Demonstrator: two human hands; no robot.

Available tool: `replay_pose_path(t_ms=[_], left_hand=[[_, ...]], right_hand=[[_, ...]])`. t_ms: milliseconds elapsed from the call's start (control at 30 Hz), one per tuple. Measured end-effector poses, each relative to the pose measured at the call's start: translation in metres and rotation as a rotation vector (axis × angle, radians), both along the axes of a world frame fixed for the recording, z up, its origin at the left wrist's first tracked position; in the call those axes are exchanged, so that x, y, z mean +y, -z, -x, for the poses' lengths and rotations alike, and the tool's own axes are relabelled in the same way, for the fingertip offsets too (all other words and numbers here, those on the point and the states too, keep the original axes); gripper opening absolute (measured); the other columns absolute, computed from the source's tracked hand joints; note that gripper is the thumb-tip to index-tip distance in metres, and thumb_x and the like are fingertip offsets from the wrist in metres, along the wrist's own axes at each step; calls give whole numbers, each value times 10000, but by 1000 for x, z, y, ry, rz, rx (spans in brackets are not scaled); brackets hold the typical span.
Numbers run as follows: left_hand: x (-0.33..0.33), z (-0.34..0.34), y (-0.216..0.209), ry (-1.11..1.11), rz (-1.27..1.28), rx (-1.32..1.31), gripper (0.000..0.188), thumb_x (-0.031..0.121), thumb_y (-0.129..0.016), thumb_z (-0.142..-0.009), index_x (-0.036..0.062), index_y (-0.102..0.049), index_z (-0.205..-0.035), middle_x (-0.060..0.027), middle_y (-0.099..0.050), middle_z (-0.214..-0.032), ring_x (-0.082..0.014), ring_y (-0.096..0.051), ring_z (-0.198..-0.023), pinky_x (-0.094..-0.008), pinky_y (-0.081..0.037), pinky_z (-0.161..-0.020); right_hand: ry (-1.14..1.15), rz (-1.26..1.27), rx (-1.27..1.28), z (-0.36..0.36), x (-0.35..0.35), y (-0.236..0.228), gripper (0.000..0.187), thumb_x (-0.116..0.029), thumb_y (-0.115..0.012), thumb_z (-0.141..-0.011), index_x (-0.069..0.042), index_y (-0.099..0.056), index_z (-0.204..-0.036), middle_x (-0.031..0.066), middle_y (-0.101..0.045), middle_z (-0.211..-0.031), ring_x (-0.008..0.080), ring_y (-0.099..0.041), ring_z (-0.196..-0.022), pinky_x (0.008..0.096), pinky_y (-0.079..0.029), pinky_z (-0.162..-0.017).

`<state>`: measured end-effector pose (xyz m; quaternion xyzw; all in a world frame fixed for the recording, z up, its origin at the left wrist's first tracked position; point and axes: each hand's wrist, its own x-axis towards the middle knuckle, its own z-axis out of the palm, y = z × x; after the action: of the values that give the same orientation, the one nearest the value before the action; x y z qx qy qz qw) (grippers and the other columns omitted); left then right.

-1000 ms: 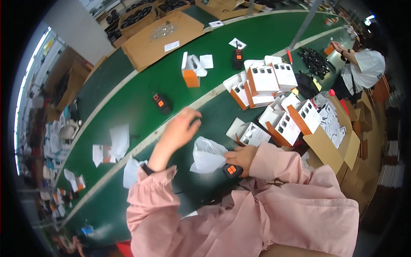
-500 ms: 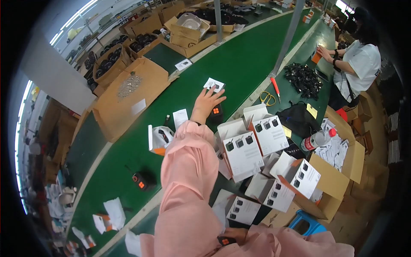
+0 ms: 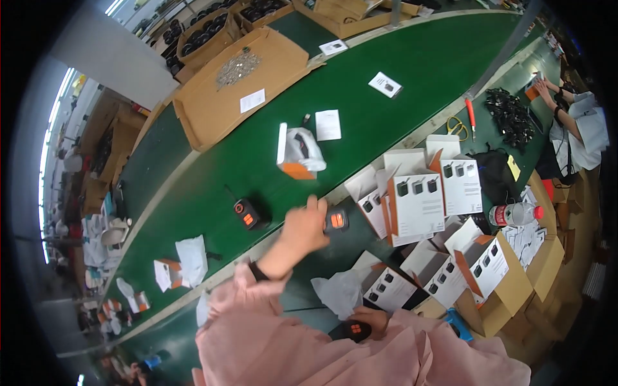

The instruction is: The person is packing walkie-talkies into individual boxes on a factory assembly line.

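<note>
My left hand [image 3: 305, 229] is closed around a small black device [image 3: 336, 221] with orange buttons, held over the belt's near rail; motion blurs it slightly. At the bottom, close to my body, my right hand [image 3: 373, 318] is closed on a second black device [image 3: 353, 330] with orange buttons; my sleeve hides part of that hand. A crumpled white plastic bag [image 3: 338, 294] lies just beyond it. On the green belt [image 3: 270, 186], left of my left hand, stands a black device [image 3: 250, 215] with an antenna. Farther off sits an open white-and-orange box [image 3: 299, 168] with a plastic bag inside.
Several open white boxes [image 3: 418, 206] crowd the right side, beside a water bottle [image 3: 515, 214] and a carton of papers [image 3: 541, 273]. Scissors [image 3: 458, 128], a red-handled tool [image 3: 470, 116] and black cables [image 3: 508, 116] lie beyond. A co-worker [image 3: 576, 119] handles an orange box at far right.
My left hand has drawn back from the leaflet on the far belt, bringing a black device toward me. The leaflet stays behind. My view has turned left; my right hand still holds its device.
</note>
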<state>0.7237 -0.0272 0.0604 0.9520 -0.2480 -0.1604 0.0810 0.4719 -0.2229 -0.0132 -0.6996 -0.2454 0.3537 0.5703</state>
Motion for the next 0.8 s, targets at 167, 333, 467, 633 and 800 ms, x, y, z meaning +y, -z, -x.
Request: replay_pose_path(t_ms=[167,333,467,633,800], left_hand=[[30,79,49,-121,-15,41,609,316,-784,-537,15,-492,-979,-140,-531,-943,-306,-598,-838,-383,-491,-721],[80,28,34,-602,389,-344,668,462,-731,-647,130,-494,-1177,-186,-342,-1333,-423,-279,-1238,-551,-228,-997],[135,4,93,-1007,76,-355,754,347,-728,-660,225,-337,-1293,-239,-413,-1243,-435,-465,-1093,-510,-447,-841],[149,56,63,-747,318,-49,717,142,-667,-601,230,-374,-1249,-161,-598,-925,-358,-603,-834,-424,-491,-734],[154,168,51,-509,438,161,712,27,-629,-576,186,-416,-1237,-191,-583,-1039,-375,-583,-891,-415,-477,-785]], right_hand=[[-81,-2,45,-13,11,-19,669,-181,-814,-581,-17,-530,-1165,122,-523,-1074,272,-542,-1022,314,-453,-873],[-38,-32,165,-8,14,-25,658,-227,-819,-567,-14,-549,-1128,126,-525,-1095,271,-550,-1015,312,-457,-854],[-57,-53,-245,-7,19,-15,667,-233,-797,-593,-18,-508,-1155,151,-515,-1080,334,-551,-995,354,-461,-841],[-8,69,-339,-22,20,-72,612,-235,-773,-589,-51,-536,-1123,109,-523,-1039,328,-556,-916,364,-480,-768],[-233,278,-507,-16,34,-93,489,-246,-735,-609,-97,-560,-1040,51,-504,-1038,280,-552,-867,382,-507,-719]])
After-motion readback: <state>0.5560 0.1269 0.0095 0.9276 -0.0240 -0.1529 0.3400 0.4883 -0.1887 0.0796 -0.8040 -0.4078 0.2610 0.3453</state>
